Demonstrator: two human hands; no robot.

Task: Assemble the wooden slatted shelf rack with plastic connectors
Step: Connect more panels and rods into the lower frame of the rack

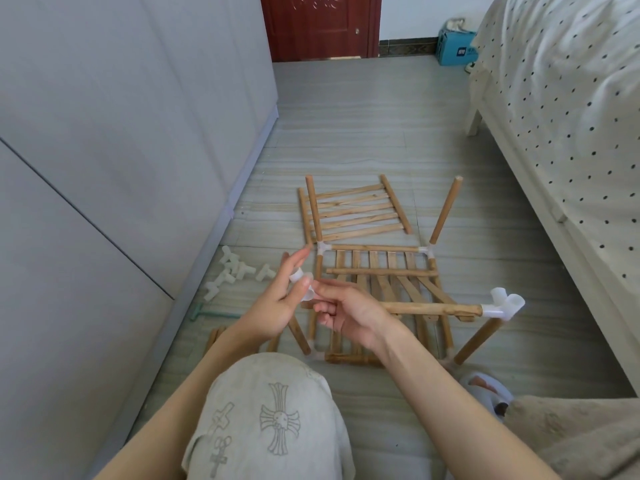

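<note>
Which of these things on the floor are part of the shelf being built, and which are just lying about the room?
Part of the job:
- half-built rack
- spare slatted panel
- pile of white connectors
- connector held in the left hand
- wooden rod held in the right hand

Just lying about:
- blue box
- bed
- red door
- slipper
</note>
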